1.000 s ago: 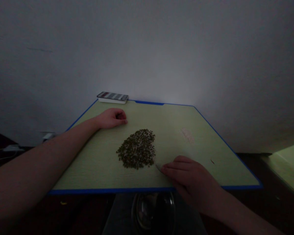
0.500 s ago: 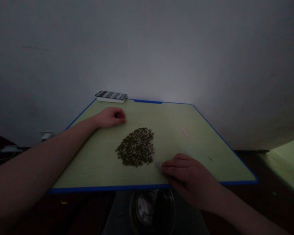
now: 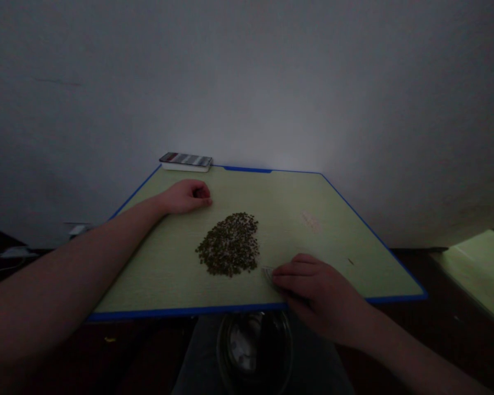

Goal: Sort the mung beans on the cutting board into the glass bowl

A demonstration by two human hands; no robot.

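Observation:
A flat pile of small dark green-brown seeds or beans (image 3: 229, 246) lies spread on the pale table (image 3: 156, 285). Beyond its upper left side my left hand (image 3: 186, 196) rests on the tabletop, fingers curled into a loose fist, with nothing visible in the hollow. To the right of the pile, near the front edge, my right hand (image 3: 319, 296) is closed on a thin clear piece with a curved, marked edge, which looks like a protractor (image 3: 268, 274). Its tip sits just beside the pile; the fingers cover the rest.
A round metal bowl (image 3: 253, 356) stands between my legs below the table's blue front edge. At the back left a phone (image 3: 186, 159) lies on a white box (image 3: 185, 167). A small pale scatter (image 3: 310, 220) and a thin brown sliver (image 3: 351, 261) lie on the right.
The whole view has shifted slightly as the head moved. Both hands and the pile keep nearly the same places on the table.

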